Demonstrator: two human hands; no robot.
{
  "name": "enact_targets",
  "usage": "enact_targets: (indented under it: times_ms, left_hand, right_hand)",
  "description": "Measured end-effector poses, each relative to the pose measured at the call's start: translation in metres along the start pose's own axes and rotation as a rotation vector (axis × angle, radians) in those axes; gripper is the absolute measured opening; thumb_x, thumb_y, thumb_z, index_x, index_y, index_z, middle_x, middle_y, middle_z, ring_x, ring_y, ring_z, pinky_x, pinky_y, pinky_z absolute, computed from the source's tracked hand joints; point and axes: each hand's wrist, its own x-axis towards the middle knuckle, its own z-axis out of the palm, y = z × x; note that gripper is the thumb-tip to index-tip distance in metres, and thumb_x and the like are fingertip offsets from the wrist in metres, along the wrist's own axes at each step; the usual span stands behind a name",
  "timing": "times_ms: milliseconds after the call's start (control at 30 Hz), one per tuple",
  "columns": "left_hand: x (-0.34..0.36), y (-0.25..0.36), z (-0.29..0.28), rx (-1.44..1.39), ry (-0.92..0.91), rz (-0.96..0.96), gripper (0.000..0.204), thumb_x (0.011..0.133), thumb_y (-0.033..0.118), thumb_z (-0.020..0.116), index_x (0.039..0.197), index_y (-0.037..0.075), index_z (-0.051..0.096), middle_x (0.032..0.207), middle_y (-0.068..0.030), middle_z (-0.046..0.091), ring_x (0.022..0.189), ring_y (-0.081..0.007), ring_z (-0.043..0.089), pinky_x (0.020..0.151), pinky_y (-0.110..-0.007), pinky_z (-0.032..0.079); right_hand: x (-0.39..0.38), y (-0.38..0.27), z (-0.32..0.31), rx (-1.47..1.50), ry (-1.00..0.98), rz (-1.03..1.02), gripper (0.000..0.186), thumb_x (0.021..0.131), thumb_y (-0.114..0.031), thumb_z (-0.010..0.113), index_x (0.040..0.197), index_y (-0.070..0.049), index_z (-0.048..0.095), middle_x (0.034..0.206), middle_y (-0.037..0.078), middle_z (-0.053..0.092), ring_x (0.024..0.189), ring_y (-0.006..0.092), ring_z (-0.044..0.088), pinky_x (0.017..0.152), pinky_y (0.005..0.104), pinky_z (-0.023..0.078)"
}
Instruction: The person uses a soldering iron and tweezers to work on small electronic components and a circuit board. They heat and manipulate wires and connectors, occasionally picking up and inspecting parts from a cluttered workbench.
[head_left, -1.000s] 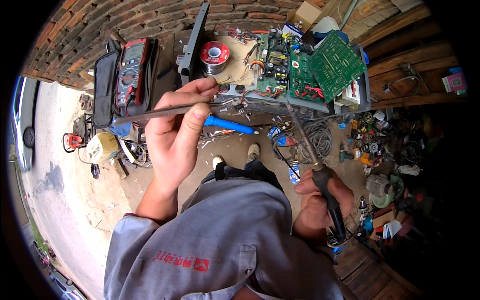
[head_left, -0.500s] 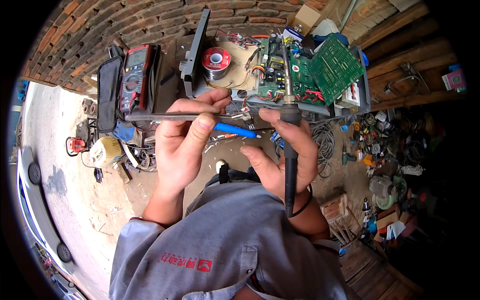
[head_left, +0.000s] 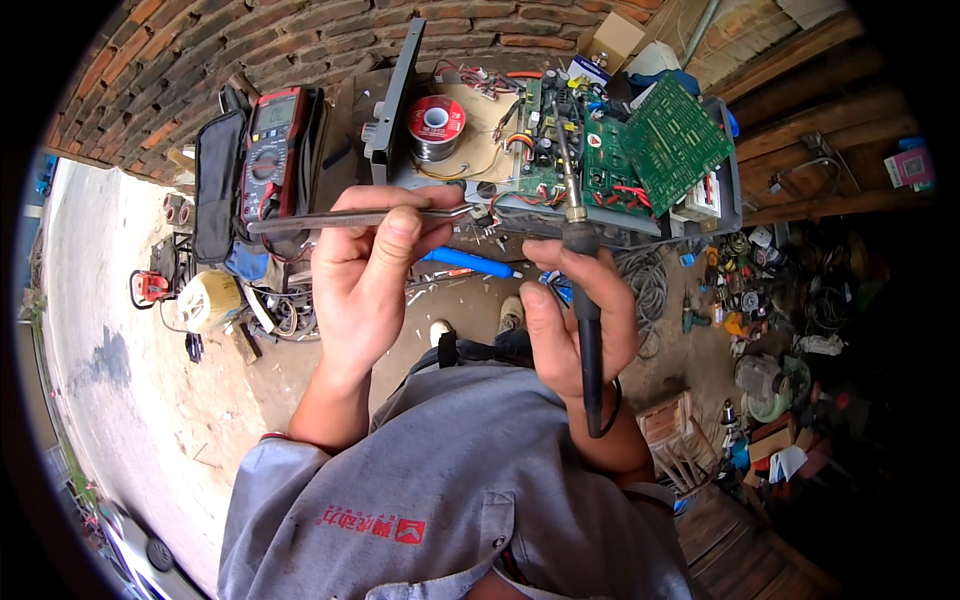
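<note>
My left hand [head_left: 362,280] pinches a pair of grey metal tweezers [head_left: 330,219] between thumb and fingers, held nearly level with the tips to the right. Close by the tips is a small dark part [head_left: 484,218]; whether they grip it I cannot tell. In my right hand [head_left: 590,315] is a soldering iron [head_left: 580,238] with a black handle, its metal shaft slanting away over a green circuit board [head_left: 548,150]. Below the tweezers lies a blue tube-shaped tool [head_left: 470,262] with a pale tip, partly behind my left hand. A red-labelled solder spool [head_left: 436,125] sits in the opened metal case [head_left: 640,228].
A red and grey multimeter [head_left: 268,150] rests in its black pouch at the left. Another green board [head_left: 675,140] leans up at the case's right. A brick wall [head_left: 330,50] stands behind. Cables [head_left: 648,290] and clutter lie on the floor to the right.
The tweezer tips have lifted slightly away from me and left. My right thumb has come up closer to the iron's handle, and the iron's handle end has swung slightly right.
</note>
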Motion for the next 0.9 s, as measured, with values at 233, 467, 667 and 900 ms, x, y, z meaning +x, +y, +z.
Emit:
enact_targets:
  times_ms: [233, 467, 667, 900]
  left_hand:
    - [0.004, 0.000, -0.002, 0.023, 0.005, 0.008, 0.020, 0.098, 0.015, 0.049, 0.105, -0.003, 0.051, 0.110, -0.0194, 0.062, 0.102, -0.0212, 0.062, 0.086, -0.029, 0.054]
    - [0.008, 0.003, -0.003, 0.051, -0.022, 0.027, 0.022, 0.100, 0.020, 0.045, 0.108, 0.000, 0.048, 0.115, -0.0248, 0.059, 0.108, -0.0267, 0.060, 0.088, -0.032, 0.053]
    - [0.006, 0.000, -0.001, 0.019, -0.022, 0.019, 0.024, 0.100, 0.024, 0.043, 0.110, 0.002, 0.047, 0.116, -0.0285, 0.057, 0.110, -0.0289, 0.060, 0.089, -0.033, 0.053]
    - [-0.001, 0.002, 0.006, -0.113, -0.043, -0.054, 0.023, 0.099, 0.020, 0.046, 0.108, 0.000, 0.049, 0.112, -0.0188, 0.061, 0.107, -0.0224, 0.060, 0.088, -0.030, 0.054]
  right_hand:
    - [-0.008, -0.026, -0.032, 0.022, -0.136, -0.002, 0.039, 0.075, 0.009, 0.065, 0.112, 0.001, 0.055, 0.089, 0.018, 0.068, 0.075, 0.0279, 0.064, 0.071, 0.0390, 0.051]
    - [-0.008, -0.036, -0.054, 0.120, -0.226, -0.091, 0.023, 0.086, -0.016, 0.066, 0.102, 0.001, 0.061, 0.078, 0.016, 0.069, 0.061, 0.0244, 0.061, 0.065, 0.0377, 0.050]
    - [-0.016, -0.038, -0.047, 0.087, -0.108, -0.042, 0.025, 0.082, -0.007, 0.068, 0.105, 0.001, 0.060, 0.087, 0.016, 0.068, 0.073, 0.0261, 0.064, 0.069, 0.0383, 0.050]
    - [0.002, -0.009, -0.003, 0.015, -0.012, 0.081, 0.056, 0.075, 0.005, 0.070, 0.124, 0.000, 0.044, 0.106, 0.017, 0.062, 0.096, 0.0250, 0.060, 0.087, 0.0380, 0.046]
